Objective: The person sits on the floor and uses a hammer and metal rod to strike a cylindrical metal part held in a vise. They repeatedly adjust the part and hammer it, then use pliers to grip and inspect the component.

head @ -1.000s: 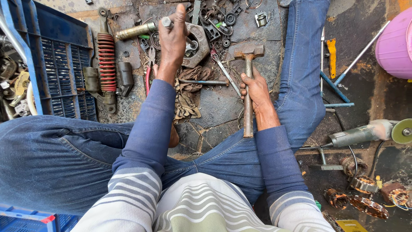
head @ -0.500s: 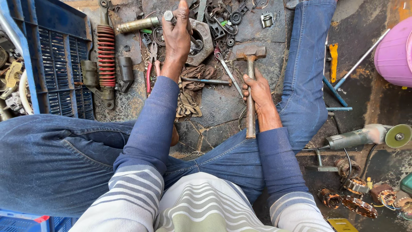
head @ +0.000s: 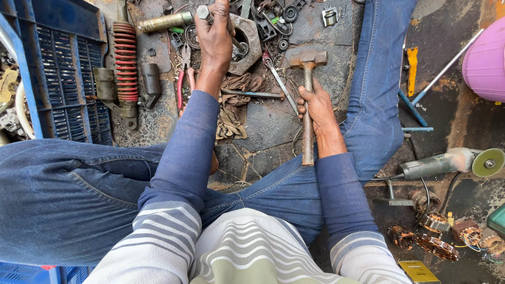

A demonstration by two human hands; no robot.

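My right hand (head: 315,108) wrapped tight round hammer (head: 307,89) handle, head resting on stone floor (head: 273,121) between knees. Farther out, my left hand (head: 215,39) closed over metal rod (head: 204,12) beside round housing (head: 247,37). Red spring (head: 125,60) left.

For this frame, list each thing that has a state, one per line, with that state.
Left hand: closed around a metal rod, over the round metal housing.
Metal rod: gripped, its end sticking out of the fist.
Right hand: closed on the hammer handle.
Hammer: held, head down on the floor.
Shock absorber: lying flat, untouched.
Angle grinder: lying on the floor, unheld.
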